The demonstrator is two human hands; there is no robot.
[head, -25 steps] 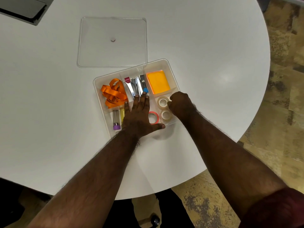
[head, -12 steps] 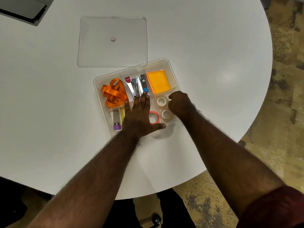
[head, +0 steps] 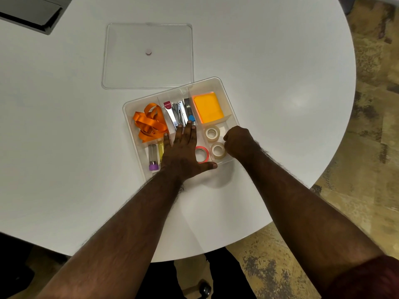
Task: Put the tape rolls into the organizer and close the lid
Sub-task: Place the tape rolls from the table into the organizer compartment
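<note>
A clear plastic organizer [head: 218,83] with several compartments sits on the white round table [head: 280,104]. Two clear tape rolls [head: 212,133] [head: 218,150] lie in its near right compartment. A red-edged tape roll [head: 202,154] lies just left of them. My left hand [head: 183,152] rests flat over the organizer's near middle, fingers spread, thumb along the near rim. My right hand [head: 238,142] is curled at the organizer's right edge beside the two clear rolls; I cannot see anything in it. The clear lid [head: 149,55] lies flat on the table behind the organizer.
The organizer also holds an orange ribbon [head: 150,123], staplers or clips [head: 179,114], an orange pad [head: 208,107] and small tubes [head: 153,157]. A grey laptop-like object [head: 28,11] sits at the far left. The table's edge curves close on the right and near side.
My right hand has drawn back slightly to the right, off the clear rolls. My left hand stays flat on the organizer.
</note>
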